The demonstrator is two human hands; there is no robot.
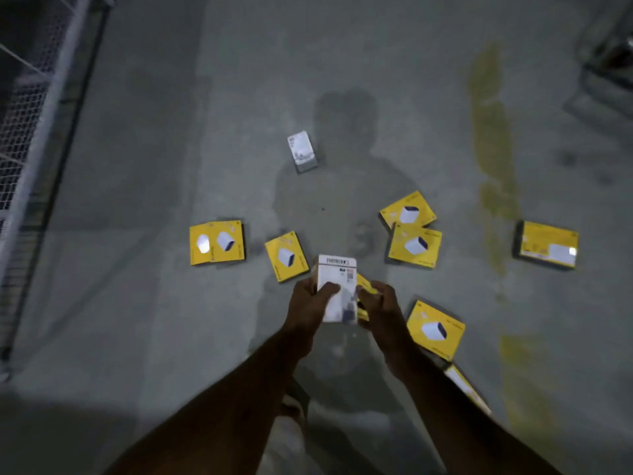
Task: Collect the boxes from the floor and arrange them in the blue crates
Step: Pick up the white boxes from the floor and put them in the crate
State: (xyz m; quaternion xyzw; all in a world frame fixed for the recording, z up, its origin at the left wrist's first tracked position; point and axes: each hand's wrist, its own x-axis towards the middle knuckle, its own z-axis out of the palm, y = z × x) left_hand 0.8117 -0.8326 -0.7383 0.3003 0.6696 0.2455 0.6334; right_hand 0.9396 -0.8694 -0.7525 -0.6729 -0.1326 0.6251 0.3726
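Note:
My left hand [308, 303] grips a white box [337, 286] held up over the grey floor, thumb across its face. My right hand [376, 306] is closed on a yellow box [364, 286] tucked just behind the white one, mostly hidden. Several yellow boxes lie flat on the floor: two overlapping at the left [217, 242], one near my left hand [286, 257], two overlapping at the right [411, 231], one far right [548, 245], one beside my right wrist [435, 329]. A second white box [301, 150] lies farther ahead. No blue crate is in view.
A wire mesh fence with a metal post [44, 132] runs along the left side. Faded yellow floor paint [489, 159] streaks the right. A dark metal frame [609, 56] stands at the top right corner. Another yellow box edge [466, 389] shows under my right forearm.

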